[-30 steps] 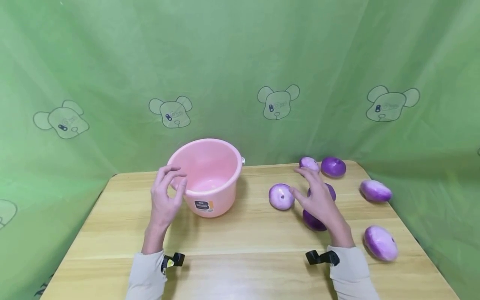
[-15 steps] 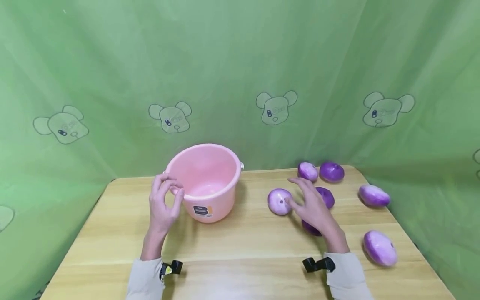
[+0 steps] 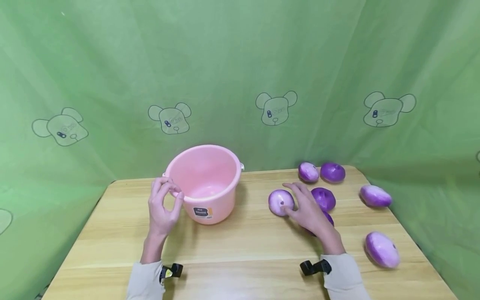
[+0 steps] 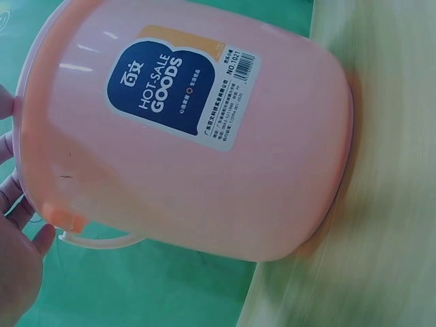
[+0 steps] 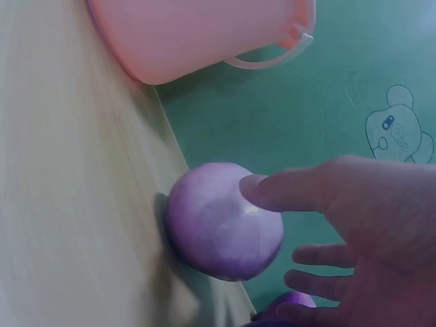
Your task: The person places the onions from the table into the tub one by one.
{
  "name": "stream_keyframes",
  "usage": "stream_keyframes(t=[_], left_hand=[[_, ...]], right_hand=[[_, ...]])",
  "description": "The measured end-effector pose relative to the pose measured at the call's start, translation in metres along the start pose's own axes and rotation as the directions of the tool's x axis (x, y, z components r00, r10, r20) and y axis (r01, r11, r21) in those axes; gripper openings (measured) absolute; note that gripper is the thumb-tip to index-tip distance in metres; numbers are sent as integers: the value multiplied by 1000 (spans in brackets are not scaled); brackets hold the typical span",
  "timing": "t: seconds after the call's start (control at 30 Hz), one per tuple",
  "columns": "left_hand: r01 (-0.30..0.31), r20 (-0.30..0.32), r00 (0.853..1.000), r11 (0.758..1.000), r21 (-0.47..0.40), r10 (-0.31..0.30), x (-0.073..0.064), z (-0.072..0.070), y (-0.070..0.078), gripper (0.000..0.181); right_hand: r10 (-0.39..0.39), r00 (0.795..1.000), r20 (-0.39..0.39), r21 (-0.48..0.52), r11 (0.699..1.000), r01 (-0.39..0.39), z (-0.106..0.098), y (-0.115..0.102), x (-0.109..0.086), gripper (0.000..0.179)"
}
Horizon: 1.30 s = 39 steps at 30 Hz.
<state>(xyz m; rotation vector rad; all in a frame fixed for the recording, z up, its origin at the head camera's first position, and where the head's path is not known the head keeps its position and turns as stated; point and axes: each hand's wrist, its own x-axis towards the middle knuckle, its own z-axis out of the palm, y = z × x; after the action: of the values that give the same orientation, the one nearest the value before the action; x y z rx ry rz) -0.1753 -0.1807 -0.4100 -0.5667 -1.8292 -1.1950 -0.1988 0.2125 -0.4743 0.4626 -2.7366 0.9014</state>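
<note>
Bucket [image 3: 223,205], left hand [image 3: 162,211] at rim [image 3: 235,181], onions [image 3: 278,199] outside

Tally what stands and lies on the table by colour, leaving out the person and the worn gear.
Pink bucket: 1
Purple-and-white onions: 4
Dark purple onions: 3, one partly hidden by the right hand
Total: 8

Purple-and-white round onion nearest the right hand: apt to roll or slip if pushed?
The purple-and-white round onion would probably roll if nudged, given its curved sides. Its smooth-looking skin may slip under the right hand. It is likely fairly firm; its outline shows no sag.
</note>
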Motion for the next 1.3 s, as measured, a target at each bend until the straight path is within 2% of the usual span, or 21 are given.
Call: stream_keyframes(t=[0.33,0.67,0.9,1.0,1.13,1.3], left_hand=[[19,-28,999,1000,-23,-20,0,3,-2,5],[62,-4,998,996,-69,-62,3,1,-2,5],[78,12,997,991,-105,-77,3,-1,-2,6],[106,39,994,986,-125,-102,-1,-3,-17,8],[159,105,984,976,-148,-144,-9,-9,-40,13],[202,180,969,961,-188,-168,-9,-16,-43,15]], right_hand=[[47,999,19,-16,999,-47,9,-5,2,77],[22,1000,5,-28,999,-22,19,-6,8,72],[47,998,33,-17,999,-46,22,-6,9,70],[47,998,31,-12,999,-47,22,-6,10,70],[46,999,28,-15,999,-46,23,-5,10,70],[48,998,30,-19,999,-47,24,-5,10,70]])
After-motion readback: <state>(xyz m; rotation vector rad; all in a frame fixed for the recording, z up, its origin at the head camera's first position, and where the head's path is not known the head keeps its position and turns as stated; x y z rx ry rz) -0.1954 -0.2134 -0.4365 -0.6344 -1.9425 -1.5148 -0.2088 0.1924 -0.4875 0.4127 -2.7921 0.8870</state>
